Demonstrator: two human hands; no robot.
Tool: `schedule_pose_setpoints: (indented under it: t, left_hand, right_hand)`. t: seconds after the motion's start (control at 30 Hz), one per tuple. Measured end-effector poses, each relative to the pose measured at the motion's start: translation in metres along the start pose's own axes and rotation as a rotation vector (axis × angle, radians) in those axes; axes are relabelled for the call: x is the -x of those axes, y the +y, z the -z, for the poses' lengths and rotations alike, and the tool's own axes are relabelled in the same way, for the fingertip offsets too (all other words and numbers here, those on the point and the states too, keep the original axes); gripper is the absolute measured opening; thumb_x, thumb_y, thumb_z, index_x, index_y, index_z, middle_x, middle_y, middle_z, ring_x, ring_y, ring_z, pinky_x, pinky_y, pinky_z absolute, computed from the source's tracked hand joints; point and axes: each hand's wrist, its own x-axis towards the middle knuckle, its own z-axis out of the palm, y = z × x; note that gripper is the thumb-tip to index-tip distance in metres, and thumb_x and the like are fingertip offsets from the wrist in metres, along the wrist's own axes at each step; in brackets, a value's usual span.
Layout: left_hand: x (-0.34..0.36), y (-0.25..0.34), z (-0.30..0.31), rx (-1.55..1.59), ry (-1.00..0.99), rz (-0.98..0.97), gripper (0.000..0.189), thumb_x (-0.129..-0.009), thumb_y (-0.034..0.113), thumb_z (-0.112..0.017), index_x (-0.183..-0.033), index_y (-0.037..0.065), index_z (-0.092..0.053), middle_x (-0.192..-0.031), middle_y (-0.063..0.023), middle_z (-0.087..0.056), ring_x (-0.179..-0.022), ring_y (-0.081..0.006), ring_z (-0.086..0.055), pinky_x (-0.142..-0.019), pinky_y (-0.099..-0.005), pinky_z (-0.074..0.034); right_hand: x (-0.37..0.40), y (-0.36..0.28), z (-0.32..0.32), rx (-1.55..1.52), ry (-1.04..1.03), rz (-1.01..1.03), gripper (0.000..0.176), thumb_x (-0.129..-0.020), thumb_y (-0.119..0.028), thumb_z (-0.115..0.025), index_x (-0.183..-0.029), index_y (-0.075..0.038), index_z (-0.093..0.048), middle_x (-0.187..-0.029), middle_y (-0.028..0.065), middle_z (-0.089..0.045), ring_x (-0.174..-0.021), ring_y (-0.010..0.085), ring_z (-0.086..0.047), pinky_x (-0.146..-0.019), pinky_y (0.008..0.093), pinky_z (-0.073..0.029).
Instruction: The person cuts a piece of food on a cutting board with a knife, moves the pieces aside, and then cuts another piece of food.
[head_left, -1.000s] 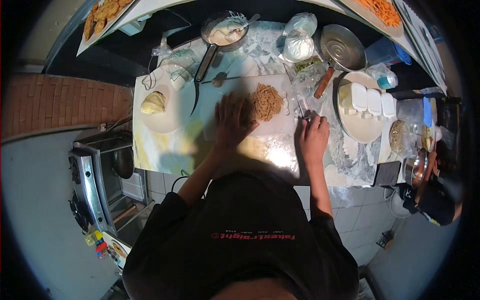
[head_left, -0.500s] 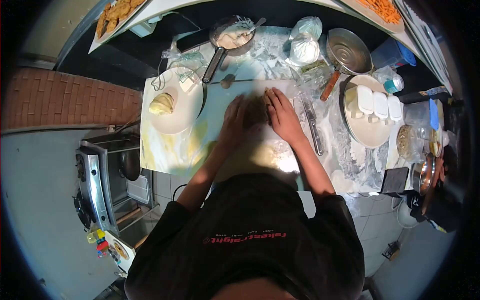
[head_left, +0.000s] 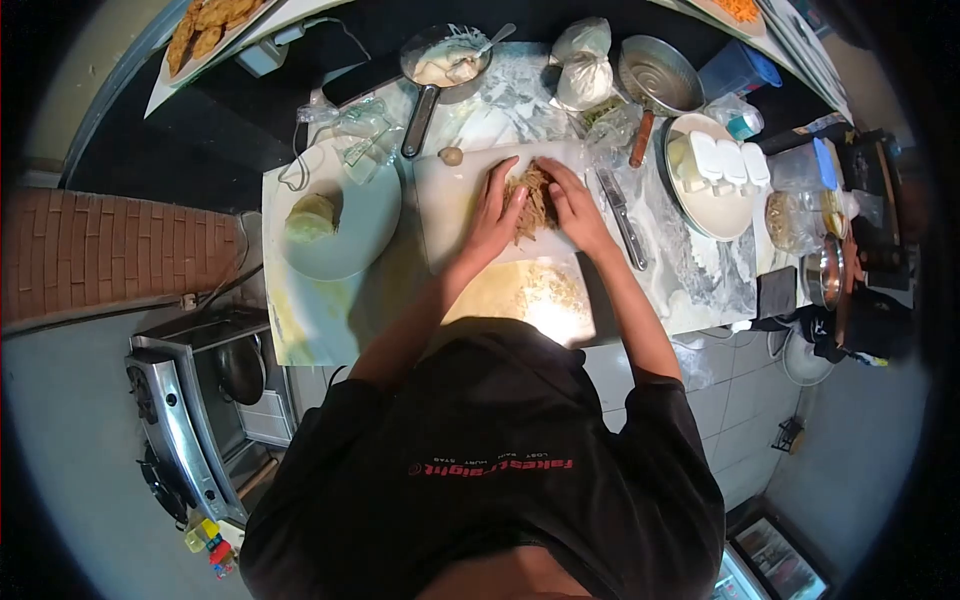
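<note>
A pile of brown shredded food [head_left: 533, 207], perhaps meat, lies on a white cutting board [head_left: 445, 200]. My left hand [head_left: 492, 220] cups its left side with fingers stretched forward and thumb apart. My right hand [head_left: 574, 208] curves around the right side, its fingers touching the far edge of the pile. Both hands are open, and neither has lifted any of it. To the right of the board lies a knife [head_left: 622, 218] with a dark handle. A small round brownish item [head_left: 451, 156] sits by the board's far left corner.
On the left, a plate [head_left: 365, 240] bears a piece of cabbage [head_left: 311, 217]. Behind stand a saucepan [head_left: 426, 100] of white mixture with a spoon, tied plastic bags [head_left: 584, 75] and a metal pan [head_left: 662, 75]. A plate [head_left: 715, 220] with white-lidded containers [head_left: 729, 160] stands right.
My hands have shifted slightly and now cup the pile from both sides. The shredded food, shadowed before, is brightly lit. The whole view has tilted a little.
</note>
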Motion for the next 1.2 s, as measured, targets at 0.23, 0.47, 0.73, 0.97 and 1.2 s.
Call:
schedule_pose_setpoints:
  t: [0.23, 0.47, 0.73, 0.97, 1.2]
  left_hand:
    - [-0.005, 0.019, 0.024, -0.142, 0.106, -0.287, 0.045, -0.103, 0.017, -0.056, -0.145, 0.002, -0.047, -0.144, -0.0211, -0.05, -0.137, -0.0377, -0.048, -0.115, -0.0422, -0.037]
    - [0.002, 0.008, 0.073, -0.572, 0.184, -0.279, 0.04, -0.094, 0.002, -0.059, -0.134, -0.001, -0.055, -0.136, -0.0175, -0.057, -0.128, -0.038, -0.054, -0.11, -0.0453, -0.044]
    - [-0.021, -0.029, 0.077, -0.704, 0.189, -0.377, 0.043, -0.089, -0.003, -0.065, -0.13, 0.003, -0.057, -0.125, -0.0166, -0.059, -0.119, -0.0367, -0.058, -0.103, -0.0464, -0.046]
    - [-0.011, -0.032, 0.082, -0.535, 0.159, -0.277, 0.042, -0.085, 0.002, -0.071, -0.124, 0.006, -0.055, -0.117, -0.0169, -0.054, -0.109, -0.0401, -0.056, -0.095, -0.0485, -0.047]
    - [0.069, 0.089, 0.108, -0.201, -0.307, 0.019, 0.081, -0.086, 0.038, -0.081, -0.15, 0.004, -0.045, -0.146, -0.0178, -0.049, -0.139, -0.0388, -0.043, -0.117, -0.0474, -0.035]
  right_hand:
    - [-0.002, -0.006, 0.015, -0.033, -0.01, 0.023, 0.039, -0.106, -0.015, -0.044, -0.142, -0.003, -0.054, -0.145, 0.0203, -0.055, -0.138, 0.0389, -0.049, -0.117, 0.0419, -0.037]
    - [0.024, -0.035, 0.03, 0.106, 0.075, 0.031, 0.029, -0.1, -0.004, -0.052, -0.127, -0.002, -0.062, -0.129, 0.021, -0.062, -0.122, 0.0424, -0.057, -0.105, 0.0437, -0.047]
    - [0.115, -0.016, 0.052, 0.578, 0.304, -0.336, 0.034, -0.097, -0.011, -0.062, -0.129, 0.0, -0.057, -0.119, 0.0218, -0.059, -0.109, 0.0426, -0.058, -0.095, 0.0497, -0.047]
    - [0.121, -0.025, 0.046, 0.56, 0.356, -0.364, 0.051, -0.096, -0.021, -0.068, -0.14, 0.0, -0.052, -0.13, 0.0236, -0.058, -0.12, 0.0431, -0.057, -0.104, 0.0475, -0.045]
    - [0.143, -0.192, 0.069, -1.033, -0.661, 0.058, 0.074, -0.104, -0.058, -0.044, -0.158, -0.007, -0.038, -0.166, 0.0201, -0.029, -0.157, 0.04, -0.019, -0.126, 0.0531, -0.013]
